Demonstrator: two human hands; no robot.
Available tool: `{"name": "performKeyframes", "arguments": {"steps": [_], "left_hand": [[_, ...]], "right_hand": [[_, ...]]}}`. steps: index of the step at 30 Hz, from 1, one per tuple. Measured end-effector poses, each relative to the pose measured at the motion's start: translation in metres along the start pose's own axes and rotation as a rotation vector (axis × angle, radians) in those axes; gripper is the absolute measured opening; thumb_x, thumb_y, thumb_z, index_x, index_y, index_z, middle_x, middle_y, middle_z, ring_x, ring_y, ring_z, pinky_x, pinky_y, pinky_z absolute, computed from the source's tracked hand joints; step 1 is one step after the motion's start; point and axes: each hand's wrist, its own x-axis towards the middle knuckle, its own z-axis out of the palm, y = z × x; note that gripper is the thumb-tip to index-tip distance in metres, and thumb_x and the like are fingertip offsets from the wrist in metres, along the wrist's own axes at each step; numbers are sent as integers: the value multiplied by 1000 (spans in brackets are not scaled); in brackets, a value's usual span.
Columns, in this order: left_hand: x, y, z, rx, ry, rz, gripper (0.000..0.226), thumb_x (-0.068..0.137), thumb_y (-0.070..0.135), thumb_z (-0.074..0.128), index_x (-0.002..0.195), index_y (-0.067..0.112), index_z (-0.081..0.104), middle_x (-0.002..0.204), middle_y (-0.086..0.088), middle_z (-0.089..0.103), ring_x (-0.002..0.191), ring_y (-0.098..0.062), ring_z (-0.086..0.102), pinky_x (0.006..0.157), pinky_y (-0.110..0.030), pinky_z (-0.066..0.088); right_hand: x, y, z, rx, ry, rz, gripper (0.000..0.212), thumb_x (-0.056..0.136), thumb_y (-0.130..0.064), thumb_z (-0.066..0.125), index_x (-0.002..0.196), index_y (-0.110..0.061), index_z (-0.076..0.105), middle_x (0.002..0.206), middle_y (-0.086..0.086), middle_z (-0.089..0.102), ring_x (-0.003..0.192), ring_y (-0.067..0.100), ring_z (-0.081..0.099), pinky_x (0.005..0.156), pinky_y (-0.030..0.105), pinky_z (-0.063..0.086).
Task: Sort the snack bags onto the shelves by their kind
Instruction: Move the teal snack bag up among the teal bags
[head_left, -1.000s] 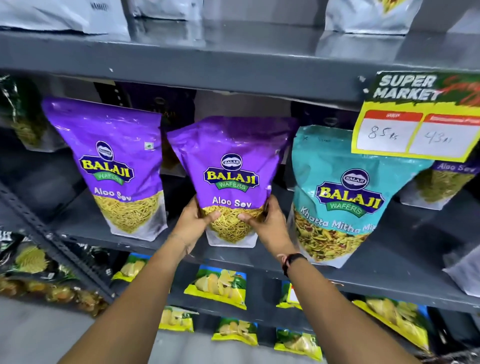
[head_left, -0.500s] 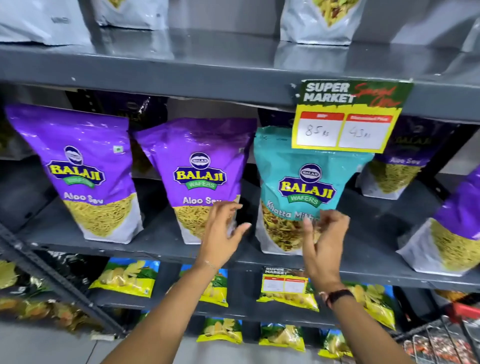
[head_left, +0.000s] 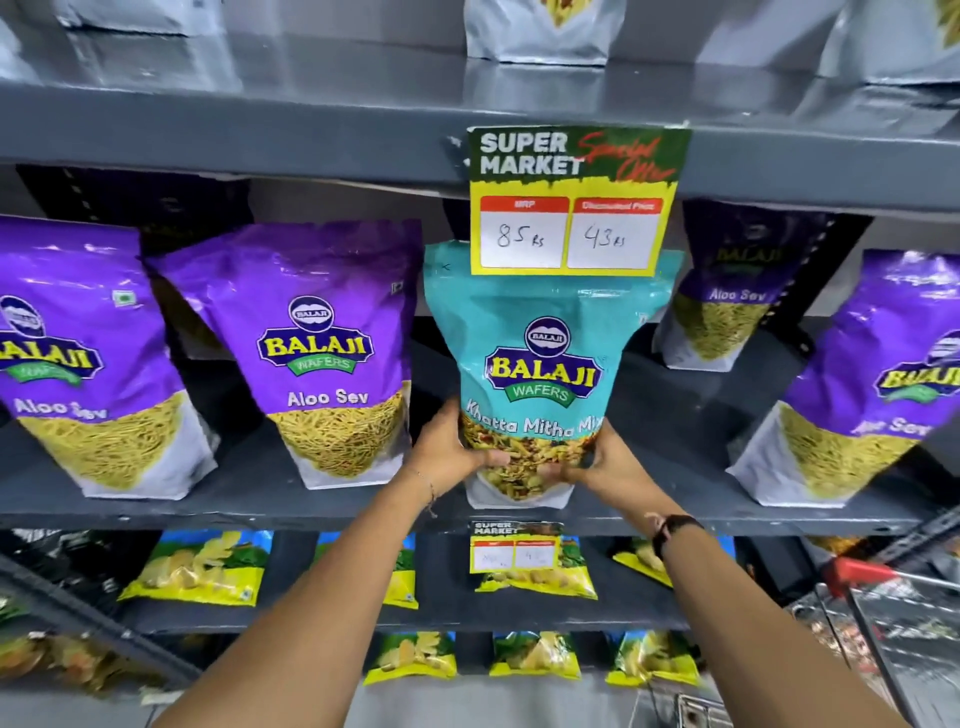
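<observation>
**Teal bag in both my hands on the middle shelf**

Teal among all that purple: the Khatta Mitha Mix bag (head_left: 540, 364) stands upright on the grey middle shelf (head_left: 363, 506), and I've got it by the lower corners. My left hand (head_left: 447, 452) wraps the bottom left side, thumb across the clear window over the mix. My right hand (head_left: 605, 462) cups the bottom right, fingers (head_left: 558, 473) closed against the front of the bag. Both hands clamped on it, its base at the front of the shelf.

Just beside it on the left, an Aloo Sev bag (head_left: 327, 353) leans a little, and another purple one (head_left: 78, 364) sits further left. On the right, one Aloo Sev bag (head_left: 727, 296) stands further back, and another (head_left: 852, 384) tilts at the edge of view.

A price card (head_left: 574, 202) hangs from the shelf above, covering the teal bag's top edge. Below, yellow-green chip packets (head_left: 197, 571) lie flat on the lower shelf.
</observation>
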Motion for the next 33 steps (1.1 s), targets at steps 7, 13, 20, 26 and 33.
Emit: {"name": "performKeyframes", "arguments": {"steps": [7,13,20,26,33], "left_hand": [[-58,21,-7,1,-13,53,71,50,14,84,113,10,49,118,-10,60,108,-20,53,87,-29,42],[-106,51,-22,-11,-24,122,74,48,10,85,112,8,49,108,-1,58,104,-15,54,85,-25,41],[-134,100,-49,22,-20,282,88,31,34,86,111,19,49,111,2,62,107,-14,57,94,-30,45],[-140,168,-80,31,25,428,83,39,31,87,112,20,49,113,4,61,106,-12,55,89,-25,41],[-111,261,-117,-116,188,540,71,52,21,83,110,13,44,106,-3,57,97,-12,56,87,-25,45]], "right_hand": [[-63,-14,-6,-58,17,-55,65,60,-10,80,111,-24,42,104,-14,59,104,11,57,92,26,47],[-116,-45,-8,-166,86,-159,64,58,-15,82,108,-26,43,94,-24,54,90,0,53,66,-5,39],[-150,-91,-21,-229,138,-308,62,56,-19,84,103,-29,44,97,-20,57,97,4,56,79,9,44],[-160,-164,-48,-274,159,-431,56,56,-24,83,99,-28,47,94,-20,58,90,1,57,82,13,46],[-150,-275,-84,-273,223,-632,57,52,-35,79,100,-30,48,102,-10,61,92,4,59,82,20,49]]}}
